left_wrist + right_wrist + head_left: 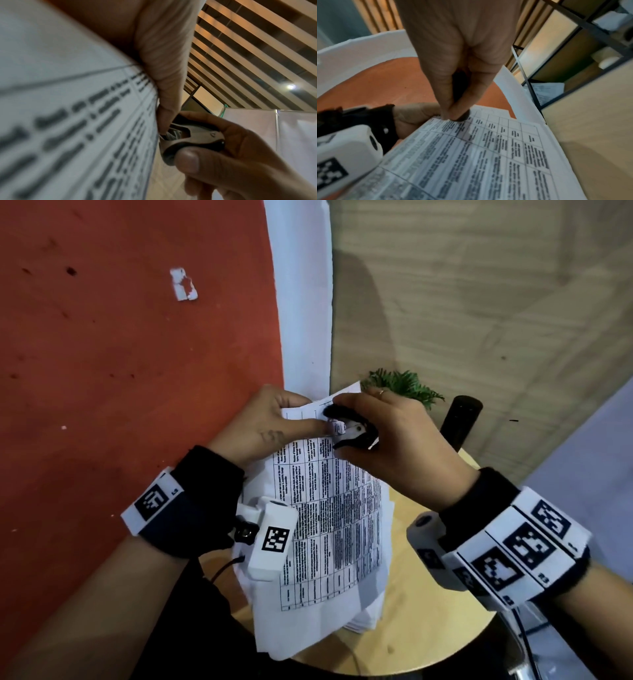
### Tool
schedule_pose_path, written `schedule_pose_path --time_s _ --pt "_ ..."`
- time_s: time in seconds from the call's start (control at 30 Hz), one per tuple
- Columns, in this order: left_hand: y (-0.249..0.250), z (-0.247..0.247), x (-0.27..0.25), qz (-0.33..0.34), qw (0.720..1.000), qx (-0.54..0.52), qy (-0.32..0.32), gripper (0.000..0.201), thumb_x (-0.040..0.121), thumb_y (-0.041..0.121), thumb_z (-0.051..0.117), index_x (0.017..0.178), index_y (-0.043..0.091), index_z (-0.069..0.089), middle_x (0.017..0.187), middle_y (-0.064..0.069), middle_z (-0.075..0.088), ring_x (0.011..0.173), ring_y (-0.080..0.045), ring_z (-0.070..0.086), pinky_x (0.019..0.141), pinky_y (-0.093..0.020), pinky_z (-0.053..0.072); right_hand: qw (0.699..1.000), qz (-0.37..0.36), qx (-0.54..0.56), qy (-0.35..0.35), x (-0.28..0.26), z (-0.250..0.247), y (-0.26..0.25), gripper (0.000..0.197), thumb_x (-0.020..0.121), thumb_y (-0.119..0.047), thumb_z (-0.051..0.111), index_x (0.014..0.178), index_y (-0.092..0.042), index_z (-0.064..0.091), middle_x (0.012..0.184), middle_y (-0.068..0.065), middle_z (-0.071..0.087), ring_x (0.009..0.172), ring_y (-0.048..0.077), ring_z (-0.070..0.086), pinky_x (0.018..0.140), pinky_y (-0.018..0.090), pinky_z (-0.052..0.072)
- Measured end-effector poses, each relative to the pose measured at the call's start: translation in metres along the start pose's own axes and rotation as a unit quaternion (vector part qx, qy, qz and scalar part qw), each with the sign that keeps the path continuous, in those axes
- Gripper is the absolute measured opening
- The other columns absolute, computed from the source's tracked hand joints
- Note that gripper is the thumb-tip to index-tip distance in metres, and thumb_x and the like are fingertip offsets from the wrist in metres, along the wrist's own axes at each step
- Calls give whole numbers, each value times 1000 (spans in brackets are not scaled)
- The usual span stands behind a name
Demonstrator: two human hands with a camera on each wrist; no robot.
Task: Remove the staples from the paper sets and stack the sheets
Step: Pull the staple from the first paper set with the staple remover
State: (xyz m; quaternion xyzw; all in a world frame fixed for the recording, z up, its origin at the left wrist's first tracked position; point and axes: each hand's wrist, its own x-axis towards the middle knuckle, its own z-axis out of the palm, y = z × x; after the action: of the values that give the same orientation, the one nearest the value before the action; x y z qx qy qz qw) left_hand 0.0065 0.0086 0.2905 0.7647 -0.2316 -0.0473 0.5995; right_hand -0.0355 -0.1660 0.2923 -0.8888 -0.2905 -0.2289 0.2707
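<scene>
A stapled paper set (329,518) printed with a black table is held up over a round wooden table (424,625). My left hand (274,419) pinches its top left corner, thumb on the printed face. My right hand (394,436) grips a black and silver staple remover (352,430) whose jaws press against the top of the sheet beside my left thumb. The left wrist view shows the remover (193,140) squeezed between my right thumb and fingers at the paper (72,121) edge. In the right wrist view, my right fingers (453,108) touch the sheet (479,155). The staple itself is hidden.
A pile of white sheets (373,604) lies on the table under the held set. Behind are a small green plant (404,386) and a black cylinder (460,419). An orange floor (120,354) lies on the left, with a white panel (305,302) standing beyond.
</scene>
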Motion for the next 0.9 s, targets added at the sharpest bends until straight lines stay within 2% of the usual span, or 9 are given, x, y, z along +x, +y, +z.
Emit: schedule_pose_path --time_s 0.07,0.13,0.2,0.27,0.37,0.5,0.67,0.8,0.9 --pt "1 -1 -1 -5 1000 -10 1 20 76 -3 71 87 -18 65 77 -17 56 67 -19 43 55 -26 29 998 -11 -62 -6 1 -5 -1 44 70 -29 70 111 -14 63 98 8 59 75 32 62 63 35 50" --pt "2 -2 -1 -6 1000 -12 1 22 76 -2 71 88 -19 65 76 -17 57 66 -19 43 53 -25 29 991 -31 -131 -2 2 -9 -1 45 70 -39 67 111 -19 63 106 6 58 69 34 63 55 41 52" --pt "4 -2 -1 -7 1000 -5 0 14 75 -2 72 83 -13 68 67 -12 59 57 -15 45 49 -18 31 987 -65 -149 -5 3 -10 -1 44 71 -38 66 109 -16 64 106 6 62 68 35 64 51 41 52" --pt "6 -1 -2 -8 1000 5 -12 4 75 -3 72 75 0 70 56 4 61 50 -3 47 48 -12 34 983 -91 -161 -13 4 -11 0 39 71 -33 66 104 -11 66 100 8 65 66 35 64 48 40 52" --pt "6 -2 -1 -8 1000 2 -27 14 71 -4 73 79 7 72 61 6 66 59 -6 54 55 -12 42 978 -102 -178 -30 6 -11 -1 35 71 -28 64 99 -8 66 94 10 64 66 35 63 47 39 51" --pt "6 -1 0 -7 999 18 -36 22 72 -8 72 72 14 70 54 12 63 52 3 52 52 -10 40 972 -112 -203 -46 7 -14 -4 31 70 -26 62 92 -6 67 87 12 64 67 32 63 45 30 47" --pt "6 0 1 -7 999 32 -39 21 72 -7 73 69 14 69 54 12 63 53 2 52 53 -11 41 966 -133 -208 -74 8 -13 -2 35 76 -30 43 85 -4 65 82 13 62 66 31 61 43 29 45" --pt "6 1 1 -7 999 11 -47 23 72 -12 69 69 11 67 52 14 62 49 5 51 51 -9 41 962 -165 -207 -66 8 -13 2 33 79 -28 44 80 -4 65 78 13 62 62 31 60 43 29 44" --pt "6 -2 1 -12 998 5 -60 16 72 -12 68 75 4 68 53 13 63 50 5 51 52 -8 41 964 -178 -188 -59 7 -12 6 28 82 -25 49 81 -3 66 77 13 62 61 32 60 44 30 46"
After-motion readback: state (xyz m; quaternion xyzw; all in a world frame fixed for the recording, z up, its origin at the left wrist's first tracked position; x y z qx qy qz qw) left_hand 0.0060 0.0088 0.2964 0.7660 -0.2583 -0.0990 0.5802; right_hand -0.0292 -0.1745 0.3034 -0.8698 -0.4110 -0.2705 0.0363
